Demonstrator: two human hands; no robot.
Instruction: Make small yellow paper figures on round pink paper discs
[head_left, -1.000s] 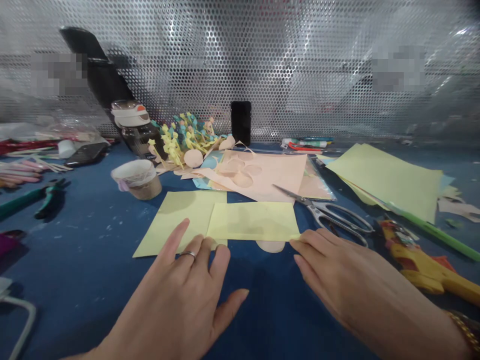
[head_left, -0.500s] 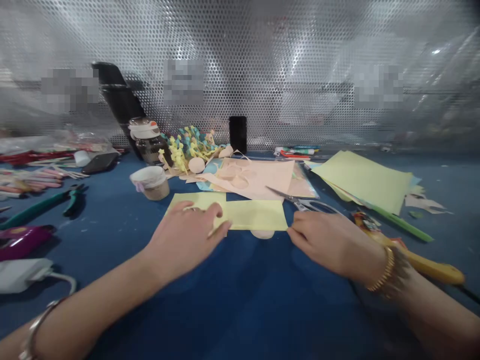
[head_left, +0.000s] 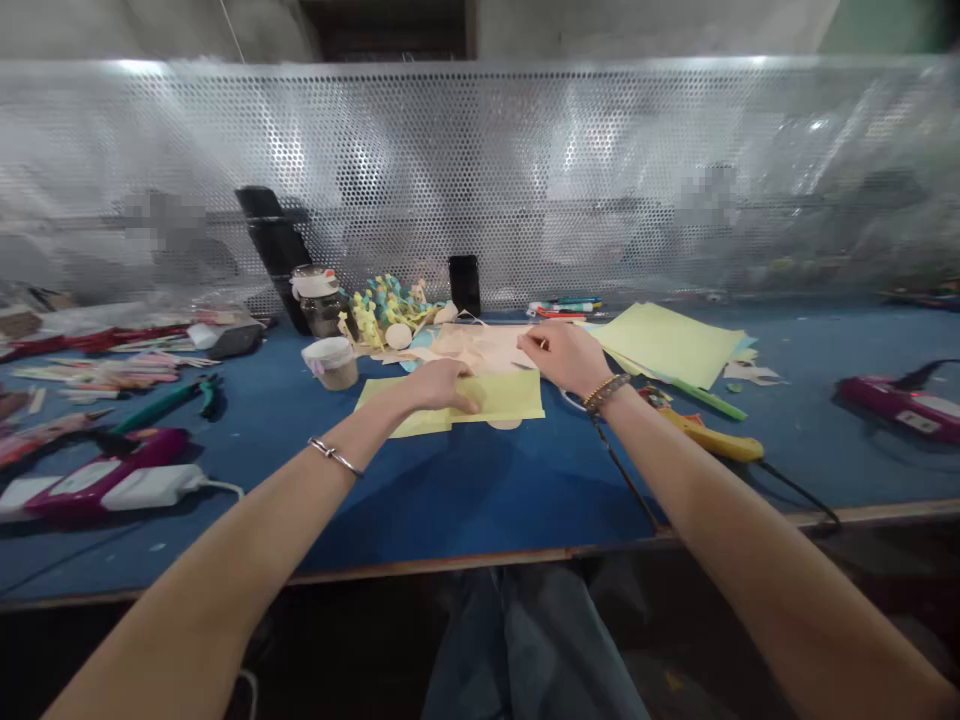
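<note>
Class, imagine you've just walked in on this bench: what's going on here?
A person sits at a blue workbench working with paper. The left hand lies flat on overlapping yellow paper sheets. The right hand is pinched together above a peach paper sheet; whether it holds anything is too small to tell. Curled yellow paper pieces sit further back, and a stack of pale yellow paper lies to the right.

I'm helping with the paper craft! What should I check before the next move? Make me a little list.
1. The left hand rests on the yellow paper: ok.
2. The right hand touches the peach paper: ok.
3. Whether the right hand has a firm pinch on that paper: cannot tell.
4. The scissors are safely placed: cannot tell, the right hand and wrist block them.
5. The paper cup stands upright, apart from the yellow paper: ok.
</note>
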